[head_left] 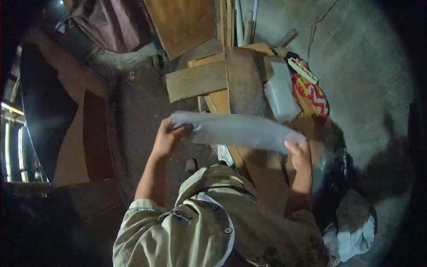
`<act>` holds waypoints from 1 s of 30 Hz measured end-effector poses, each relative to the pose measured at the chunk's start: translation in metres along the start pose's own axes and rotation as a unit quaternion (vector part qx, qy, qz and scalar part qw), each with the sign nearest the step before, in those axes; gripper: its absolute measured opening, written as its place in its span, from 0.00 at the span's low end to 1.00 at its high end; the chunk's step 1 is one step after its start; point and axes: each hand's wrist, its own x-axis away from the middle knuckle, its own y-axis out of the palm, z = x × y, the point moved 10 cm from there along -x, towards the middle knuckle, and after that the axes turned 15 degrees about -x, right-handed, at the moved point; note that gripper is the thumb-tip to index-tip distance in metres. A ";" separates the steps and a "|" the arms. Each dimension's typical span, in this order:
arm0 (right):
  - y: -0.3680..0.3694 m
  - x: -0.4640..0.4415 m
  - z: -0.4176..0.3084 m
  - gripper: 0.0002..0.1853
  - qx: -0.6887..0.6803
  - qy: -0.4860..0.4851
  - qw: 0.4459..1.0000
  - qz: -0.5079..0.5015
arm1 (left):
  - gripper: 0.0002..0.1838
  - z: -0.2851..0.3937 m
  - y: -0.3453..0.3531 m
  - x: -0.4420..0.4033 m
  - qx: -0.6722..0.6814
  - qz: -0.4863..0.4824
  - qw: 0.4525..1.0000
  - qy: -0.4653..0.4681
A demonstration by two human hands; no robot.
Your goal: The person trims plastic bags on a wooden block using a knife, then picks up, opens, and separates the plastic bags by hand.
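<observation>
A translucent whitish sheet (pixel 240 129), long and narrow, is stretched level in front of my body. My left hand (pixel 171 135) grips its left end, with the fingers folded round the edge. At the right end, my right hand (pixel 299 151) pinches the sheet, the thumb lying on its near face. The sheet hangs in the air above wooden boards and the dark floor, and its lower edge looks slightly blurred.
Wooden boards (pixel 198 81) lie on the floor ahead. A white plastic container (pixel 281 100) stands right of them, beside a power strip (pixel 302 70) and a red patterned cloth (pixel 311 95). Dark red fabric (pixel 113 24) hangs at the upper left. White bags (pixel 356 240) lie lower right.
</observation>
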 end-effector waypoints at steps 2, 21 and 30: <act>-0.004 -0.005 -0.001 0.19 0.147 -0.031 0.988 0.044 | 0.12 0.028 0.005 0.001 -0.098 -0.015 0.995 0.023; 0.200 0.000 -0.003 0.09 0.259 -0.151 0.940 -0.160 | 0.09 0.114 0.073 0.013 -0.425 -0.124 0.867 0.229; 0.195 -0.017 -0.021 0.08 0.091 -0.105 0.984 -0.111 | 0.08 0.070 0.070 0.010 0.029 -0.111 0.990 0.078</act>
